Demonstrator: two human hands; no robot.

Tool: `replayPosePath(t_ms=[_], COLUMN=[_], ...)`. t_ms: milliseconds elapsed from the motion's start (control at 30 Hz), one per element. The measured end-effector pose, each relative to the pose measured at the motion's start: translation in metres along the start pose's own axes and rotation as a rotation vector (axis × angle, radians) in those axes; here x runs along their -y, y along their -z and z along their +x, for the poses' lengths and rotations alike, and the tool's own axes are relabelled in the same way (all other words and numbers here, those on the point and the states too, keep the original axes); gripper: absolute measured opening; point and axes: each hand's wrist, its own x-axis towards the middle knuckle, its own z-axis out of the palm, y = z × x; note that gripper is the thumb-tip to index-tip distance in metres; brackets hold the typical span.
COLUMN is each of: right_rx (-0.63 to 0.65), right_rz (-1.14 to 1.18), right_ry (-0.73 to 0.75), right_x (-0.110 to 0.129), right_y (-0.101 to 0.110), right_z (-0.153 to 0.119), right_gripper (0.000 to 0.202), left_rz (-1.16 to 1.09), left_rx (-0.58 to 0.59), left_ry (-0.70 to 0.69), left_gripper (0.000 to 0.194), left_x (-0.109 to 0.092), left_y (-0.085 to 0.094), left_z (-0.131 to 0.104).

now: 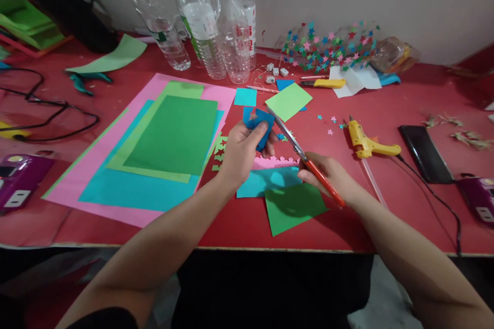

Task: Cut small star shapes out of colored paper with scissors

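Observation:
Pinched between the thumb and fingers of my left hand is a piece of dark blue paper with a star-shaped hole in it. My right hand is closed around scissors with red handles. Their blades point up and left, the tip near the blue paper's top right edge. Whether the blades touch the paper I cannot tell. Behind the blade tip lies a light green paper rectangle. Below my hands are a pink strip with a cut edge, a turquoise sheet and a green sheet.
Stacked coloured sheets lie to the left. Several plastic bottles stand at the back, beside a star-covered bottle lying down. To the right are a yellow glue gun, its cord and a phone. A utility knife lies behind.

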Motion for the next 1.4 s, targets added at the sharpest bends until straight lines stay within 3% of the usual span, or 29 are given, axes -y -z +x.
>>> replayPosePath(t_ms=[633,967,1400], right_rx=[0.041,0.070,0.094], right_rz=[-0.071,0.072,0.119], right_ry=[0.019,0.022,0.011], right_x=[0.001,0.006,0.004], right_y=[0.001,0.000,-0.001], right_z=[0.000,-0.005,-0.005], right_gripper=[0.047,0.042,0.043], left_rz=[-0.020,0.000,0.107], left_rx=[-0.037,0.023,-0.004], left_ry=[0.007,-0.049,-0.057], left_gripper=[0.023,0.022,0.025], left_x=[-0.006,-0.005,-0.015], left_y=[0.001,0.001,0.002], left_z=[0.002,-0.002,-0.004])
